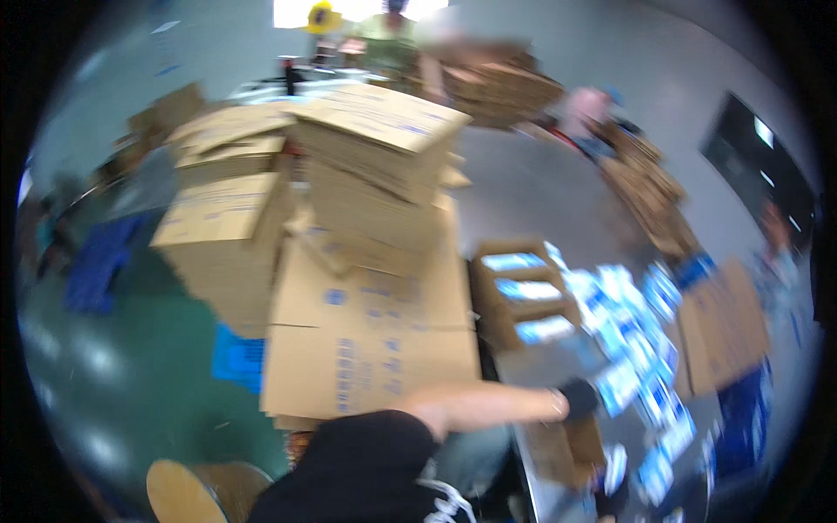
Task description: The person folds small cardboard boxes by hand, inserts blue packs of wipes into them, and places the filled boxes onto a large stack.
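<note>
My left arm in a black sleeve reaches across to the right. My left hand point(578, 399), in a black glove, is at the edge of a heap of blue-and-white packets point(617, 388); motion blur hides its fingers. Just below the hand stands an open cardboard box point(567, 453). At the lower right, a dark gloved shape, probably my right hand point(613, 503), shows beside a white packet point(615, 466); its fingers are not clear. A divided cardboard box point(484, 301) beyond the left hand holds several blue-and-white packets in a row.
Tall stacks of flattened cartons point(375, 183) rise on the left and ahead. Another carton point(724, 327) stands right of the heap on the grey metal table point(514, 183). A round wooden stool point(183, 492) is at the lower left. People work at the far side.
</note>
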